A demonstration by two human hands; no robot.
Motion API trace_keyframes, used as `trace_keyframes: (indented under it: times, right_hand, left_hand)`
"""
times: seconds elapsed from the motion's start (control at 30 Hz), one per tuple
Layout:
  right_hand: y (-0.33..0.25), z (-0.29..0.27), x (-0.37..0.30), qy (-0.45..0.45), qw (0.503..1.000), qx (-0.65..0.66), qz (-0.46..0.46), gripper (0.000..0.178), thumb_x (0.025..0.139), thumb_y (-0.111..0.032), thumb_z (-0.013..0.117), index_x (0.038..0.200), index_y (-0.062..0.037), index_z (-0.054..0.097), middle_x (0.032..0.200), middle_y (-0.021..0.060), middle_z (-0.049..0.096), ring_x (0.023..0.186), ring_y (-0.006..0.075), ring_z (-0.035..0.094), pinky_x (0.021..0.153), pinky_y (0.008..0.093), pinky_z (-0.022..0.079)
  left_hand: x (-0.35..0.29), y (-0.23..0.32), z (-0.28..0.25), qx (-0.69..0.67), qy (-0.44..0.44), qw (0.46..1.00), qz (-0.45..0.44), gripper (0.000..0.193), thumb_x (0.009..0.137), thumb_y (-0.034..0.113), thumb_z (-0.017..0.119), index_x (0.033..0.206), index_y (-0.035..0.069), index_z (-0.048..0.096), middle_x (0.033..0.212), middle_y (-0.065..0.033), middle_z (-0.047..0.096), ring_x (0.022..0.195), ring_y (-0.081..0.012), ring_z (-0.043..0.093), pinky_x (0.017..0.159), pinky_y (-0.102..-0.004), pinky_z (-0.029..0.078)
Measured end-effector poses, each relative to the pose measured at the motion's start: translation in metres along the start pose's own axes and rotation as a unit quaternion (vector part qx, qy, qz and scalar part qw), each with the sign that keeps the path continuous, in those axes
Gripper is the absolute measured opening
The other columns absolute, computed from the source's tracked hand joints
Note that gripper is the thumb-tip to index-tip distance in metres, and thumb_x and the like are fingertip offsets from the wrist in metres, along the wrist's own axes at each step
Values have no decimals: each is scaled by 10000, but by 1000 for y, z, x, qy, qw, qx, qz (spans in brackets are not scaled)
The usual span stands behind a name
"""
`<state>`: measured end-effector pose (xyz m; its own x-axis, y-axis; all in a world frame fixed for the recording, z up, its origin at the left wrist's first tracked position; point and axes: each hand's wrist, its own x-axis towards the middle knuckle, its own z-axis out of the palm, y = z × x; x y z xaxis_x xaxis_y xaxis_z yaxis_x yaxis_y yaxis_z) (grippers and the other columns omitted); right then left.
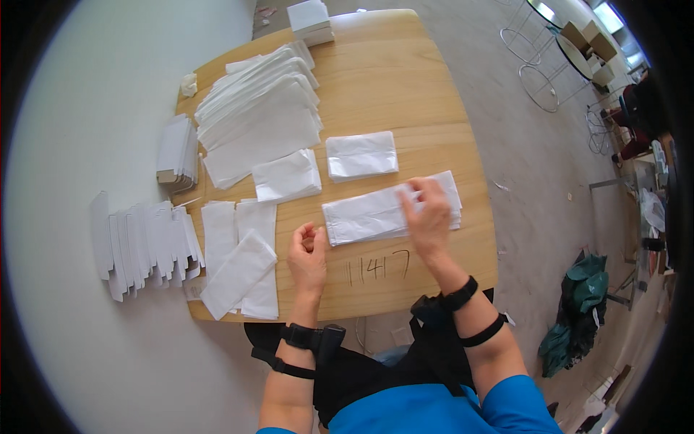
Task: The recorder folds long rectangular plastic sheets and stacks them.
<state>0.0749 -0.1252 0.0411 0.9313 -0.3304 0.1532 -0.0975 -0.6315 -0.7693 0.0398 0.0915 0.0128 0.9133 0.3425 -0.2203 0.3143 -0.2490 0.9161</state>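
Note:
A stack of flat white folded bags or sleeves lies slantwise on the wooden table in front of me. Over its right half is my right hand, slightly blurred, fingers bent and thumb apart from them. Whether its fingertips touch the top sleeve I cannot tell. My left hand is beside the stack's left end, its fingers curled in and nothing visible in them. Just beyond the stack lies a shorter folded white pile. Left of that is another small white pile.
Large fanned white sheets cover the far left tabletop, near a white block stack. Overlapping white sleeves lie at the near left. Flat white cartons stand along the left edge by the wall. Dark writing marks the wood.

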Motion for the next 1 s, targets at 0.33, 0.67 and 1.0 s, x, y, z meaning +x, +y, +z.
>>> trace_keyframes:
  times: [0.33,0.67,1.0]
  right_hand:
    - [68,-55,36,-100,960,-185,186,313,594,-188,764,849,-48,646,794,130,677,791,288,662,700,391,515]
    - [78,-48,34,-116,970,-45,209,153,695,-81,746,802,-32,649,715,89,657,699,198,663,601,320,514]
    - [76,-89,48,-110,957,-26,-267,220,705,89,637,858,-66,600,961,61,638,818,221,645,684,310,529]
  left_hand:
    - [29,26,22,307,-69,949,-14,330,716,298,758,847,33,610,841,-95,627,764,-252,615,670,-378,487]
    - [23,31,20,5,-120,983,-137,175,803,117,715,896,21,604,821,-68,664,705,-154,641,635,-259,500]
    - [38,44,-13,129,-168,904,370,268,718,-136,618,918,43,629,993,-64,636,934,-227,622,820,-297,513]
